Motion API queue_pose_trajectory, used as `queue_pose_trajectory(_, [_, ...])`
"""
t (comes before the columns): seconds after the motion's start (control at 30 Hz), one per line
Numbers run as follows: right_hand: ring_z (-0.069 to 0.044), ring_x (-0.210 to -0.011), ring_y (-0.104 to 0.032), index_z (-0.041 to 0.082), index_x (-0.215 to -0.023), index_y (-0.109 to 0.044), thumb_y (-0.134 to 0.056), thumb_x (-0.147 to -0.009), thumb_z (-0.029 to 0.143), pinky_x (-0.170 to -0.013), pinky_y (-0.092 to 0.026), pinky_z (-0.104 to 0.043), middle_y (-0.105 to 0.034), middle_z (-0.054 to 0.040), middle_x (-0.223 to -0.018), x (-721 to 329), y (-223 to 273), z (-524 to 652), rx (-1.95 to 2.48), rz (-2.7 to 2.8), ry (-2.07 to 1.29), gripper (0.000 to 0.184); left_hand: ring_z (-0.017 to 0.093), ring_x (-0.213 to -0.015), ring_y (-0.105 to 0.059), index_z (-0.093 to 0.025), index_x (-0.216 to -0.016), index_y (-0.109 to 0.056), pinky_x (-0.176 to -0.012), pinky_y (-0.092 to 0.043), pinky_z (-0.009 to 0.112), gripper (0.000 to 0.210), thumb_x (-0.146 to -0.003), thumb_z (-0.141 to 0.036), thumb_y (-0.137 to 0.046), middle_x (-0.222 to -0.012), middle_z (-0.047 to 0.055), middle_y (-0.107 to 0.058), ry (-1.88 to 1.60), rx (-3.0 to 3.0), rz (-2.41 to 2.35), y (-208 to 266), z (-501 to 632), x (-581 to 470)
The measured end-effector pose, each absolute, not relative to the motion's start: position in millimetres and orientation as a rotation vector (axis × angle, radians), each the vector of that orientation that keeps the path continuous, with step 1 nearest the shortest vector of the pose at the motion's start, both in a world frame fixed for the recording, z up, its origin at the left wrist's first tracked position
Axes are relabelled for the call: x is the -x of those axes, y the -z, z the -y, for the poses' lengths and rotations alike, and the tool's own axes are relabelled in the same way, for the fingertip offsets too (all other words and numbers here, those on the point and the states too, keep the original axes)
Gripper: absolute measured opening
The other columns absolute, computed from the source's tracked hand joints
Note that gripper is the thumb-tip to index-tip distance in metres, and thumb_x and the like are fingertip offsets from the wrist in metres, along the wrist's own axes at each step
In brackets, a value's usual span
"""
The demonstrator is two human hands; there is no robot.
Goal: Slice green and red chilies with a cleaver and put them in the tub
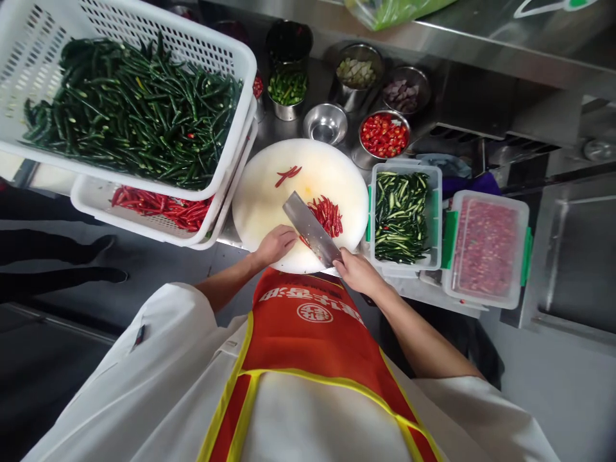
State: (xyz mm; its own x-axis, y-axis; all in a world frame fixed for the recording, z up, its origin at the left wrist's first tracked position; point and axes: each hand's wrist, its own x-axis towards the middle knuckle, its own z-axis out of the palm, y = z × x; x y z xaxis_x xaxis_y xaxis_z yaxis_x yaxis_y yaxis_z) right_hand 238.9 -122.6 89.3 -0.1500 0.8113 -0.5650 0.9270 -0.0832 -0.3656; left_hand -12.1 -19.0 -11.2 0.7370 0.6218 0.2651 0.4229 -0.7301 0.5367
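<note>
My right hand [359, 273] grips the handle of a cleaver [312, 228], whose broad blade slants across the round white cutting board [255, 192]. Close to the blade's left side, the curled fingers of my left hand [276, 246] press a red chili pepper [303, 241] against the board; the blade partly hides it. Beyond the cleaver lies a pile of cut red chilies [328, 215]. A few whole red chilies [287, 175] rest apart near the board's far side.
Left of the board, a white basket of green chilies [144, 115] sits above a basket of red ones [163, 208]. To the right are a tub of cut green chilies [402, 215] and a lidded tub [486, 250]. Behind stand a steel bowl [326, 124] and a pot of red pieces [384, 135].
</note>
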Motion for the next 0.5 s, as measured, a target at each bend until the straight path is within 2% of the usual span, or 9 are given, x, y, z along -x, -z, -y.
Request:
queue_pose_trajectory(0.3, [-0.026,-0.087,-0.067,0.014,-0.112,-0.049,-0.038,-0.1,0.029,-0.068,-0.035,-0.03,-0.072,-0.0146,-0.094,-216.9,-86.2,107.2,-1.955,-1.952,0.998,0.023,0.017,-0.092,-0.061,-0.015,-0.1,-0.068,-0.088,-0.052,0.034,0.023,-0.099,-0.025,-0.048,-0.1,0.007,-0.071,-0.618,-2.469,-0.794,16.6,27.3,-3.0])
queue_pose_trajectory(0.5, [-0.026,-0.086,-0.067,0.018,-0.106,-0.053,-0.04,-0.098,0.033,-0.068,-0.036,-0.029,-0.073,-0.0124,-0.093,-234.9,-84.2,93.7,-2.049,-1.973,0.987,0.021,0.019,-0.093,-0.062,-0.017,-0.093,-0.068,-0.087,-0.051,0.034,0.022,-0.098,-0.026,-0.049,-0.096,0.007,-0.07,-0.61,-2.401,-0.898,11.7,8.7,1.8])
